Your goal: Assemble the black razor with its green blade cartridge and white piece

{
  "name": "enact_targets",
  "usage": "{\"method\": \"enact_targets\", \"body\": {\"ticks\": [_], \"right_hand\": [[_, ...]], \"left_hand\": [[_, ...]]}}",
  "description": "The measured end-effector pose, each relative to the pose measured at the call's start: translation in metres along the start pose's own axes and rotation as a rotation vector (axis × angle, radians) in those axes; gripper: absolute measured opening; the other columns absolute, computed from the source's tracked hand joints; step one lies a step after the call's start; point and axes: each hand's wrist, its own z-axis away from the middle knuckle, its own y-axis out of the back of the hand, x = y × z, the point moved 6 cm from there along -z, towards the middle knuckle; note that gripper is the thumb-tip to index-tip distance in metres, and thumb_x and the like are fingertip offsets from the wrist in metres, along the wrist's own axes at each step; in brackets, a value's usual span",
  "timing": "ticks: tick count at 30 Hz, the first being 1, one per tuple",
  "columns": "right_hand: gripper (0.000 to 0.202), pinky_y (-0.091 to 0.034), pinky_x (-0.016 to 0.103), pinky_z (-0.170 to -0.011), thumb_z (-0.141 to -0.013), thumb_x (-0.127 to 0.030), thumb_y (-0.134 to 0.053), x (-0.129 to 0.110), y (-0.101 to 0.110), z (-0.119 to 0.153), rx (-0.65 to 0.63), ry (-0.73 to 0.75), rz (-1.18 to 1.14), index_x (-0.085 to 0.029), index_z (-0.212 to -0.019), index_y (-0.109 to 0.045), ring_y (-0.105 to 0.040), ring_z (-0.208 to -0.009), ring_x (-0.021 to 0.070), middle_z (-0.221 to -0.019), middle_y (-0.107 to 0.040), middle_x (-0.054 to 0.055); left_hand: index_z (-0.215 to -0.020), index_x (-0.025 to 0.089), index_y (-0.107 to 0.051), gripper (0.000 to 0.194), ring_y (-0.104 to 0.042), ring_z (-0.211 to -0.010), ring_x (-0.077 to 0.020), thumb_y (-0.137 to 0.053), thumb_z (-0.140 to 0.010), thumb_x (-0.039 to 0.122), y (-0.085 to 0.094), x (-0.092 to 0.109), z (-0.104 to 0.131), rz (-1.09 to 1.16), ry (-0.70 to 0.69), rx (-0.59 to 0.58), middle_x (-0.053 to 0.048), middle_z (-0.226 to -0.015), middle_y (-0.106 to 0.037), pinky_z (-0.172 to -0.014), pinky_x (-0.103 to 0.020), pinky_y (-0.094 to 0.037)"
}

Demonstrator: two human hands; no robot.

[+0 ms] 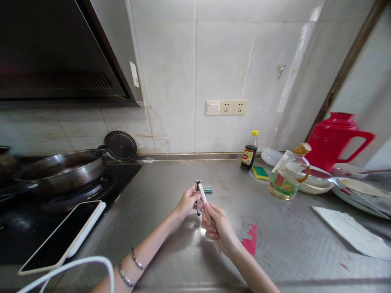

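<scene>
Above the middle of the metal counter [146, 228], my left hand [187, 202] is closed on a dark-handled razor [198, 209], its head pointing toward the wall. My right hand [218, 228] grips a long white stick-like tool [202, 193], whose tip is at the razor's head; whether they touch is hard to tell. Just behind them a small teal-and-black piece [208, 190] lies on the counter. A torn pink-red piece [251, 240] lies to the right of my right hand.
A phone [58, 240] with a white cable [76, 262] lies at left, by a pan [70, 171] on the stove. Rightward stand a sauce bottle [248, 154], a sponge [260, 173], an oil jug [285, 179], dishes [360, 195], a red flask [332, 142] and white paper [351, 232].
</scene>
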Motion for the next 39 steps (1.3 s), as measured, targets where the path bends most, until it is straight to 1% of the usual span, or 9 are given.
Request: {"method": "enact_targets", "body": {"ticks": [4,7,12,18,23,27,30,35,39], "right_hand": [[0.037,-0.005,0.014,-0.031,-0.070,-0.050,-0.063,-0.007,-0.008,0.000,-0.010,0.059,-0.047,-0.019,-0.079,-0.046,-0.015,-0.033,0.0001,-0.047,-0.037,-0.010],[0.038,-0.005,0.013,-0.031,-0.068,-0.049,-0.065,-0.012,-0.008,-0.002,0.034,0.090,-0.084,-0.019,-0.074,-0.043,-0.014,-0.033,-0.0003,-0.046,-0.037,-0.010],[0.039,-0.005,0.014,-0.031,-0.066,-0.051,-0.065,-0.005,-0.007,0.000,0.055,0.046,-0.112,-0.019,-0.079,-0.046,-0.014,-0.033,-0.0002,-0.045,-0.036,-0.011],[0.038,-0.005,0.013,-0.031,-0.065,-0.049,-0.066,-0.014,-0.011,-0.003,0.051,0.101,-0.119,-0.020,-0.075,-0.043,-0.015,-0.033,-0.0002,-0.045,-0.037,-0.011],[0.040,-0.005,0.014,-0.031,-0.065,-0.051,-0.065,-0.003,-0.010,-0.002,0.065,0.078,-0.134,-0.020,-0.072,-0.041,-0.013,-0.032,-0.0005,-0.044,-0.035,-0.011],[0.040,-0.004,0.014,-0.031,-0.065,-0.050,-0.066,-0.004,-0.012,0.001,0.049,0.074,-0.127,-0.020,-0.073,-0.041,-0.014,-0.032,-0.0003,-0.044,-0.036,-0.011],[0.039,-0.004,0.014,-0.031,-0.065,-0.051,-0.065,-0.004,-0.015,0.002,0.037,0.070,-0.127,-0.020,-0.075,-0.042,-0.014,-0.032,0.0001,-0.044,-0.035,-0.011],[0.041,-0.003,0.014,-0.031,-0.065,-0.054,-0.065,0.008,-0.020,0.006,0.013,-0.019,-0.095,-0.021,-0.078,-0.044,-0.015,-0.032,0.0004,-0.044,-0.035,-0.011],[0.040,-0.004,0.014,-0.031,-0.064,-0.052,-0.066,-0.002,-0.018,0.004,0.012,0.048,-0.113,-0.020,-0.075,-0.043,-0.013,-0.032,0.0000,-0.044,-0.035,-0.011]], "left_hand": [[-0.088,0.016,-0.050,0.033,-0.049,-0.046,-0.0073,-0.061,-0.071,0.043,-0.002,-0.002,0.000,-0.006,0.004,-0.040,0.003,-0.060,-0.053,-0.045,-0.018,-0.039],[-0.089,0.016,-0.050,0.037,-0.051,-0.049,-0.0089,-0.062,-0.070,0.046,-0.006,-0.003,0.001,-0.004,0.012,-0.083,0.001,-0.065,-0.055,-0.046,-0.020,-0.042],[-0.085,0.016,-0.050,0.034,-0.047,-0.047,-0.0072,-0.061,-0.071,0.045,-0.003,0.002,0.002,0.009,-0.021,-0.050,0.005,-0.055,-0.048,-0.046,-0.017,-0.039],[-0.090,0.016,-0.051,0.038,-0.051,-0.051,-0.0093,-0.062,-0.070,0.046,-0.005,-0.006,0.000,-0.008,0.004,-0.092,0.001,-0.067,-0.056,-0.048,-0.020,-0.040],[-0.091,0.015,-0.053,0.037,-0.047,-0.053,-0.0081,-0.064,-0.069,0.043,-0.002,-0.011,-0.002,0.006,-0.012,-0.069,0.004,-0.060,-0.050,-0.049,-0.018,-0.037],[-0.093,0.015,-0.052,0.037,-0.047,-0.053,-0.0081,-0.062,-0.070,0.043,-0.003,-0.010,-0.002,-0.001,-0.011,-0.067,0.003,-0.062,-0.051,-0.049,-0.017,-0.035],[-0.087,0.015,-0.052,0.033,-0.045,-0.051,-0.0069,-0.063,-0.069,0.040,-0.005,-0.007,-0.002,-0.011,-0.034,-0.080,0.003,-0.062,-0.051,-0.046,-0.016,-0.032],[-0.080,0.015,-0.049,0.025,-0.035,-0.043,-0.0037,-0.059,-0.072,0.036,-0.003,-0.004,-0.004,-0.011,-0.070,-0.039,0.001,-0.061,-0.052,-0.041,-0.017,-0.024],[-0.079,0.015,-0.049,0.024,-0.041,-0.047,-0.0052,-0.062,-0.070,0.033,-0.002,-0.003,-0.003,-0.020,-0.052,-0.044,0.003,-0.060,-0.050,-0.044,-0.016,-0.028]]}}
